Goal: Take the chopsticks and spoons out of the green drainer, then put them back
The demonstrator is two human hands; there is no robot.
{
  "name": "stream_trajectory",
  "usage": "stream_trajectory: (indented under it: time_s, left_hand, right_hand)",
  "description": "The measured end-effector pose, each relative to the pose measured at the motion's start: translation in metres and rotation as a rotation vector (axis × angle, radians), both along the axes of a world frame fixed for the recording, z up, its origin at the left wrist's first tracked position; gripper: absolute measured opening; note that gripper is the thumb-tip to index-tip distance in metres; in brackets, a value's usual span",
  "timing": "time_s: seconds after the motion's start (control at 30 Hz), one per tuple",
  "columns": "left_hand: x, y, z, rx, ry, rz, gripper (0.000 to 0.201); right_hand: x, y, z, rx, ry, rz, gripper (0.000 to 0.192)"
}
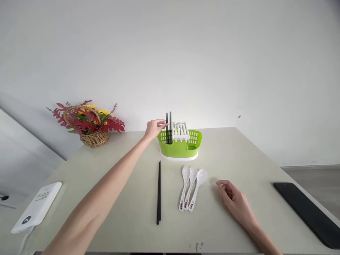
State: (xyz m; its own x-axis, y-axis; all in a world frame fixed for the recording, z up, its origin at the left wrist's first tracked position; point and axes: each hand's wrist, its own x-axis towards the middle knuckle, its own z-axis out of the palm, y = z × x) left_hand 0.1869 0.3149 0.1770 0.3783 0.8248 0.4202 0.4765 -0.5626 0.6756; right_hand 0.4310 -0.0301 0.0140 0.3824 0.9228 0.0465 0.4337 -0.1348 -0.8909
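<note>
My left hand [154, 128] reaches far across the table, and its fingertips pinch black chopsticks [168, 127] that stand upright in the left compartment of a green cutlery holder [179, 148] with a white slotted insert. Another pair of black chopsticks [158, 192] lies flat on the table in front of the holder. Three white spoons [191, 187] lie side by side to their right. My right hand [233, 200] rests on the table just right of the spoons, fingers loosely curled and holding nothing.
A wicker basket of red and yellow flowers [89, 124] stands at the back left by the wall. A white power bank [37, 207] lies at the left edge, a black flat device [309, 212] at the right edge.
</note>
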Motion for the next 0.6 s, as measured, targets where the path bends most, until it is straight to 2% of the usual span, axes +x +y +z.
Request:
stream_trajectory:
  time_s: [0.1,0.17,0.23,0.3,0.4,0.5,0.6]
  left_hand:
    - [-0.019,-0.006,0.003,0.028,0.091,0.087,0.035]
    - [-0.037,-0.011,0.005,-0.026,0.169,0.173,0.032]
    - [-0.056,-0.017,0.005,-0.127,0.262,0.206,0.029]
    - [-0.072,-0.027,0.002,-0.272,0.374,0.161,0.025]
    - [-0.084,-0.053,-0.011,-0.503,0.551,0.026,0.029]
    - [-0.079,-0.084,-0.028,-0.632,0.685,-0.073,0.035]
    - [-0.064,-0.109,-0.042,-0.676,0.814,-0.112,0.036]
  right_hand:
    - [0.0,0.0,-0.002,0.008,-0.007,-0.008,0.036]
    - [0.001,0.0,-0.003,0.01,-0.016,-0.01,0.036]
    - [0.002,-0.001,-0.003,0.018,-0.028,-0.008,0.037]
    - [0.003,-0.002,-0.005,0.029,-0.04,-0.009,0.037]
    - [0.004,-0.003,-0.008,0.034,-0.055,-0.022,0.037]
    - [0.004,-0.004,-0.011,0.036,-0.055,-0.015,0.037]
    - [0.004,-0.004,-0.013,0.047,-0.051,-0.011,0.037]
